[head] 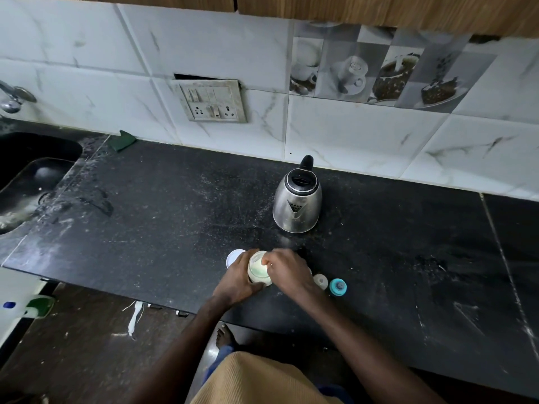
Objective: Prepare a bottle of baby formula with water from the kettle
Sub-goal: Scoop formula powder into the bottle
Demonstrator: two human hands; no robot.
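Formula jar (259, 272) sits near the front edge of the black counter (145, 228), open at the top, pale powder showing inside. My left hand (237, 275) is wrapped around its left side, fingers curled tight on the wall. My right hand (287, 272) comes in from the other side with its fingertips bunched together at the jar's mouth; I cannot tell whether they pinch a scoop or only touch the rim, because my knuckles cover the spot. A white lid (234, 257) lies flat on the counter just beside the jar, partly hidden behind my left hand.

To the right of my right wrist lies a small clear cap (320, 281), and just beside that a teal bottle top (338, 286) with its nipple pointing up. Whether the bottle itself stands under my right hand I cannot tell.

Farther back, well apart from my hands, the steel kettle (297, 204) stands upright on the counter with its black handle toward the wall and its spout facing me. Its lid looks closed. Behind it runs the white marble-pattern tiled wall (350, 132), with a switch plate (213, 101) set into it to the left. A green scouring pad (122, 140) leans where the counter meets the wall. The dark sink (32, 176) lies at the far left, and a tap (11, 97) sticks out above it. White dust and smears speckle the counter.
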